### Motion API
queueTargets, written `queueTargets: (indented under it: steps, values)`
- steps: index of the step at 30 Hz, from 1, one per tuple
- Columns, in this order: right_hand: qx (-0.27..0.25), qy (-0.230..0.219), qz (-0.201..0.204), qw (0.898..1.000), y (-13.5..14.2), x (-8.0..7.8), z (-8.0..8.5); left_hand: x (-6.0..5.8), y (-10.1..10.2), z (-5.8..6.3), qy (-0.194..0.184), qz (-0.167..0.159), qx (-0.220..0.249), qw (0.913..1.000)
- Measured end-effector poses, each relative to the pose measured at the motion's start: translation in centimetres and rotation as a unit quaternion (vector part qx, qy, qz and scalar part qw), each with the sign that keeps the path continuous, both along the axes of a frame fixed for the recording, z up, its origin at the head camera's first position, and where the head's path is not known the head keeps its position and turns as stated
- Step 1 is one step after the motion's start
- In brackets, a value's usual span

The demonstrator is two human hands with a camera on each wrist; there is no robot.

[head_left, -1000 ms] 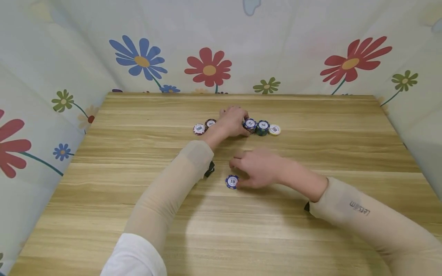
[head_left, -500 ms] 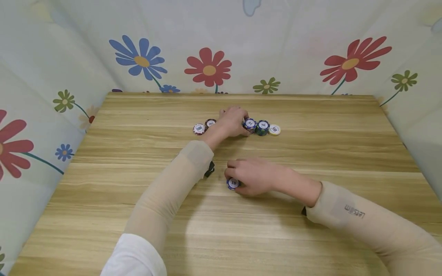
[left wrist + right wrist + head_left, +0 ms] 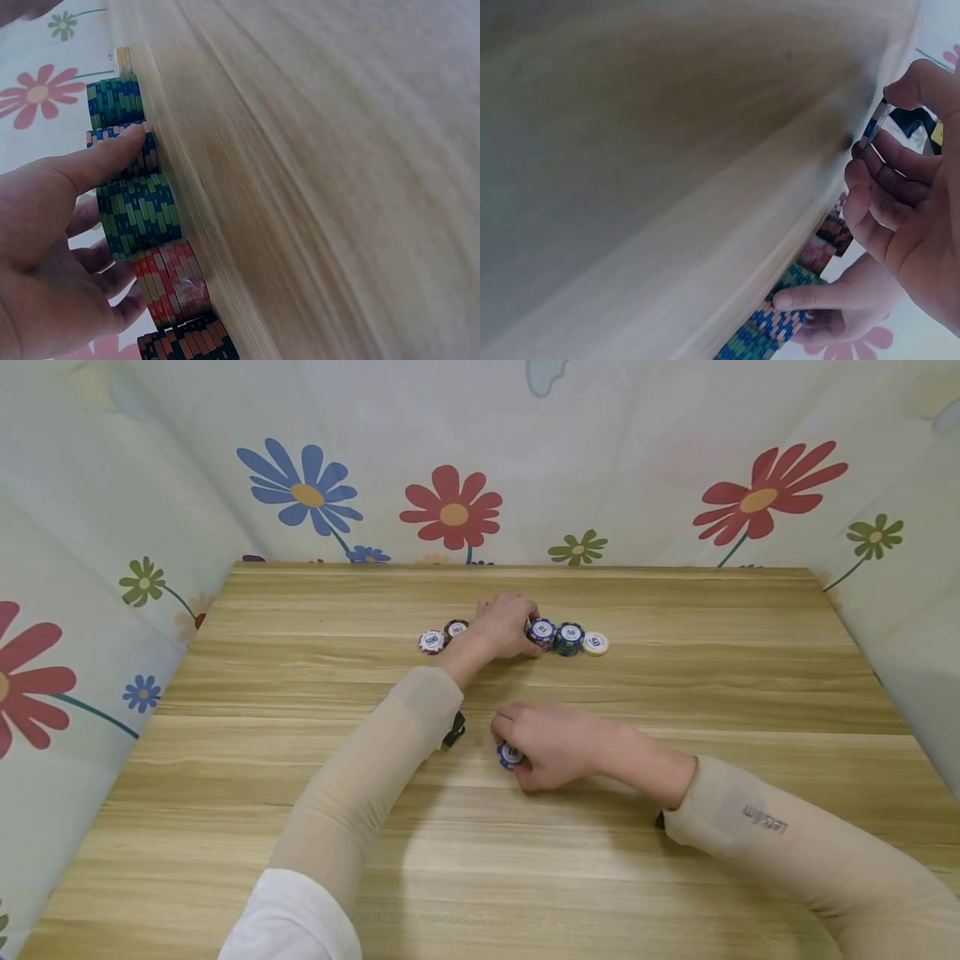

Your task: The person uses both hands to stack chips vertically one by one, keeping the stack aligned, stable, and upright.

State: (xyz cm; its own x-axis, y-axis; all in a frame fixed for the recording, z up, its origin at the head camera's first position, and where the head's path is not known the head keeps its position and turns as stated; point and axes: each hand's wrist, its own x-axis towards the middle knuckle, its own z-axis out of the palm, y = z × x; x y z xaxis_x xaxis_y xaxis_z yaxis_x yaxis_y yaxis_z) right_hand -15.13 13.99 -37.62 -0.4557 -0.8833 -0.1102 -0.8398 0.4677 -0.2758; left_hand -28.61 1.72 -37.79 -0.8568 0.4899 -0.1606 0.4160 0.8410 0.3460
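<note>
In the head view, my left hand (image 3: 502,625) is at the row of poker chips near the table's back. Its thumb presses the front of a blue chip stack (image 3: 542,632) marked 10, as the left wrist view confirms; its other fingers reach behind the green stack (image 3: 140,215) and red stack (image 3: 172,281). Closer to me, my right hand (image 3: 555,743) pinches a single blue poker chip (image 3: 510,755), also marked 10. The chip shows edge-on (image 3: 874,124) between thumb and fingertips in the right wrist view; whether it touches the table is unclear.
Right of the blue stack stand a green-blue stack (image 3: 570,637) and a low yellow-edged chip pile (image 3: 596,644). A brown stack (image 3: 455,630) and a white-and-purple one (image 3: 431,642) stand at the left. Flowered cloth (image 3: 630,460) hangs behind the wooden table (image 3: 675,693).
My right hand has gone from touching the chip's side to pinching it, its fingers closing in. The chip has shifted slightly right. My left hand stays put.
</note>
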Motion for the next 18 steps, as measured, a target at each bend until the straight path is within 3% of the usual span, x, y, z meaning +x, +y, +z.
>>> queueTargets:
  steps: [12,18]
  values:
    - [-0.059,-0.029,-0.042,0.997,2.3,-2.2,0.5,0.0,-0.2,-0.1,0.0,-0.013,0.005,0.9999]
    - [-0.082,-0.029,-0.081,0.993,4.0,-4.1,1.2,-0.2,-0.1,0.0,-0.01,-0.01,0.009,0.9999]
